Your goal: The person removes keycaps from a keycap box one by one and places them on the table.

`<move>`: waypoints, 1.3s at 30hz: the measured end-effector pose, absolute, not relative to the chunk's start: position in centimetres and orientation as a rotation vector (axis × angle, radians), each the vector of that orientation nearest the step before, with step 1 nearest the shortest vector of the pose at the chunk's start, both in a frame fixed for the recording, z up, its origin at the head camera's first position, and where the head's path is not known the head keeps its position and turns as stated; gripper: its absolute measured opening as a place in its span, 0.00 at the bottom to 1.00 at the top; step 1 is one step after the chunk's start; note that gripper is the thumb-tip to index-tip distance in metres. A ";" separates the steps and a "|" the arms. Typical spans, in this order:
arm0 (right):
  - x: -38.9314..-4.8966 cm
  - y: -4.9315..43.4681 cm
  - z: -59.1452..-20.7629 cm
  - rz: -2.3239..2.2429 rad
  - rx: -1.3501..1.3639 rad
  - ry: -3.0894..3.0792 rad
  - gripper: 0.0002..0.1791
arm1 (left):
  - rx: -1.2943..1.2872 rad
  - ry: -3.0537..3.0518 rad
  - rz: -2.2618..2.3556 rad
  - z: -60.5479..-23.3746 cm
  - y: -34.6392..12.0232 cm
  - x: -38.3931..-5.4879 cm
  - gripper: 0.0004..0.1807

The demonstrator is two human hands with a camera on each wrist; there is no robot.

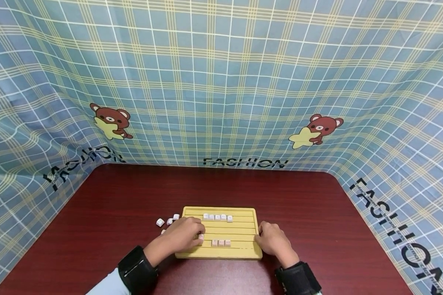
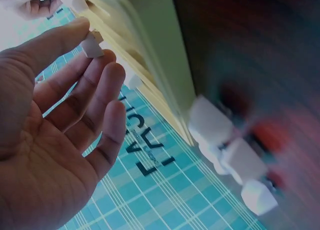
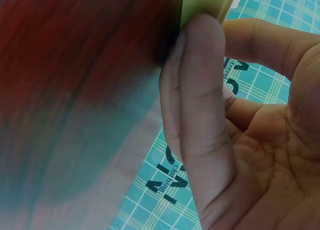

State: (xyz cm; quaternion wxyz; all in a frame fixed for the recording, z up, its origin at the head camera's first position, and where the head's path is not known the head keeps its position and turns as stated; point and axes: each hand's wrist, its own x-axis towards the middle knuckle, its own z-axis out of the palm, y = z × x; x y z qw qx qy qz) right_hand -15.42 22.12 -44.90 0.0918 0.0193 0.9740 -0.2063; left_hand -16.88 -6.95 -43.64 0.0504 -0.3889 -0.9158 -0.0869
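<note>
A yellow ridged tray [image 1: 240,230] lies on the table. My left hand [image 1: 181,234] is over its left part, pinching a small pale keycap [image 2: 92,46] between thumb and fingertips; the other fingers are loosely bent. My right hand [image 1: 274,238] grips the tray's right edge, with the thumb on one face and the fingers along the other, as the right wrist view shows. An upper row of several white keycaps [image 1: 217,217] stands on the tray. Lower down sits a row of three pinkish keycaps [image 1: 221,243], to the right of the pinched one.
Several loose white keycaps [image 1: 160,222] lie on the dark red table [image 1: 133,196] beyond the left forearm, beside the tray's left edge. A plaid curtain [image 1: 221,102] with printed bears surrounds the table at the back and sides. Each wrist wears a black band [image 1: 138,268].
</note>
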 end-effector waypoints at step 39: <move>-15.3 22.0 -45.0 -0.616 0.045 2.903 0.10 | -0.732 -2.981 -0.375 -43.4 -17.0 -16.6 0.03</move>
